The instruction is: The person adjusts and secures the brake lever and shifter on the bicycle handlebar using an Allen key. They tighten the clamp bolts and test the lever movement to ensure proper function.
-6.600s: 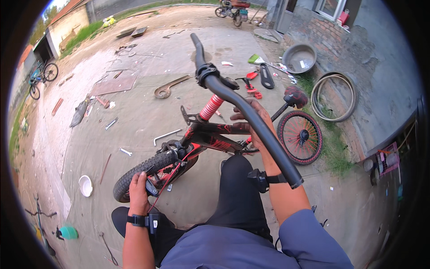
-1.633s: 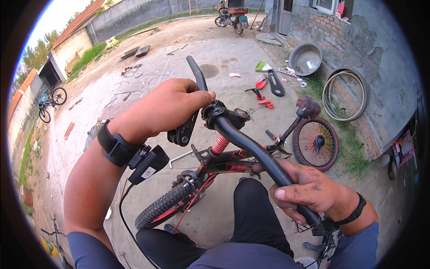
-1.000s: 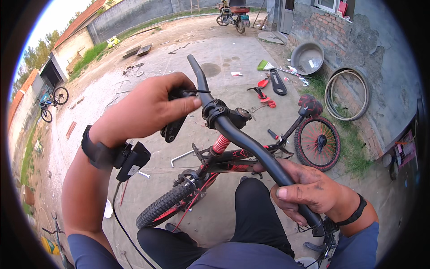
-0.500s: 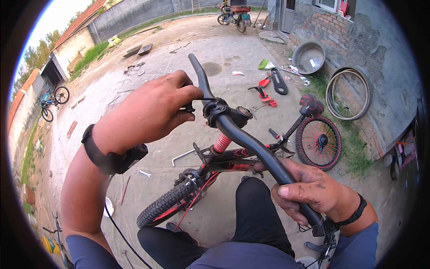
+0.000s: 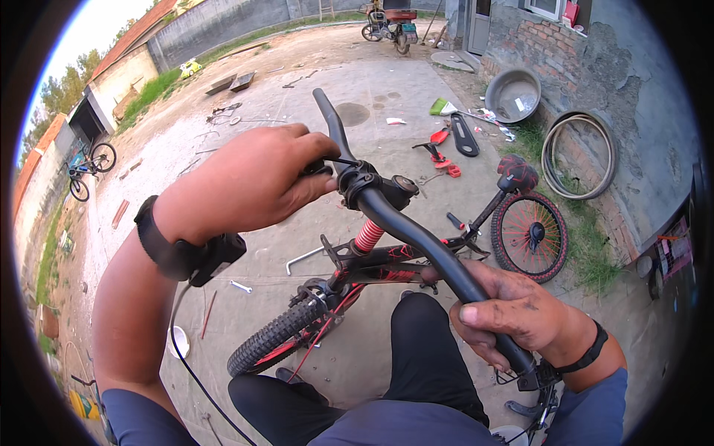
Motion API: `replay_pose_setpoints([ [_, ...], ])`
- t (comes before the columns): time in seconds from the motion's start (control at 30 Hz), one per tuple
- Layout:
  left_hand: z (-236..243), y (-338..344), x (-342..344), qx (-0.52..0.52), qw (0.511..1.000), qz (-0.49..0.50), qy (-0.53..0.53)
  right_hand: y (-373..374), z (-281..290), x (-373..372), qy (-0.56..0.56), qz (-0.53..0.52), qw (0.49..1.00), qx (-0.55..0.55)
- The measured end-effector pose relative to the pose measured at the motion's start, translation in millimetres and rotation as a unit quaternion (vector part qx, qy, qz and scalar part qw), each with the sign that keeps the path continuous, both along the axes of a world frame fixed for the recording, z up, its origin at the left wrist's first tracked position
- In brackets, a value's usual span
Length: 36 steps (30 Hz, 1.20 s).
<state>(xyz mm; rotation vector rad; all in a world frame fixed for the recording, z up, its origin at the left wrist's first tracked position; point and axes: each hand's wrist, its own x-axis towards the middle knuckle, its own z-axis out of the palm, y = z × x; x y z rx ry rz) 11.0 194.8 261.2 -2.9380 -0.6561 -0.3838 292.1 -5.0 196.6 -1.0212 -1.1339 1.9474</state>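
Observation:
My left hand (image 5: 245, 178) pinches what looks like a black multi-tool hex key (image 5: 318, 166); its thin shaft reaches the stem clamp (image 5: 357, 181). Most of the tool is hidden by the fingers. A bare black handlebar (image 5: 409, 236) sits in that clamp, running from far left to near right. My right hand (image 5: 513, 316) wraps around its near right end. Below is a black and red bicycle frame (image 5: 387, 269), with a red-striped steering tube cover (image 5: 369, 236), a knobby front wheel (image 5: 275, 338) and a red-spoked rear wheel (image 5: 529, 236).
On the ground lie a large L-shaped hex key (image 5: 305, 260), a small wrench (image 5: 241, 287), a thin red rod (image 5: 209, 315) and red parts (image 5: 444, 165). A grey basin (image 5: 513, 95) and a coiled hose (image 5: 579, 156) lean at the right wall. Black cable (image 5: 195, 377) hangs by my left arm.
My left hand has shifted slightly right and rotated, its fingers now closer to the stem clamp with the tool. My right hand keeps its hold on the handlebar.

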Motion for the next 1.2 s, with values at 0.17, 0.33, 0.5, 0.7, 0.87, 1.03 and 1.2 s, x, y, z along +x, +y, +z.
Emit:
replay_pose_setpoints([
  [0.17, 10, -13, 15, -0.385, 0.887, 0.221, -0.127, 0, 0, 0, -0.002, 0.006, 1.0, 0.009],
  [0.33, 9, -10, 13, -0.419, 0.866, 0.235, -0.14, 1, 0, 0, 0.013, 0.011, 1.0, 0.0],
  [0.5, 7, -3, 8, -0.38, 0.896, 0.189, -0.13, 2, -1, 1, 0.023, 0.016, 1.0, -0.01],
  [0.7, -5, -5, 10, -0.474, 0.819, 0.218, -0.239, 3, -3, 1, 0.031, 0.022, 0.999, -0.002],
  [0.87, 12, 1, 2, -0.356, 0.902, 0.176, -0.166, 3, -2, 2, 0.022, 0.016, 1.0, -0.009],
  [1.03, 3, -3, -5, -0.113, 0.989, 0.081, -0.046, 3, 0, 1, 0.012, 0.014, 1.0, -0.005],
  [1.2, -3, 1, -10, 0.021, 1.0, 0.01, 0.017, 3, -2, 1, 0.019, 0.016, 1.0, 0.0],
])
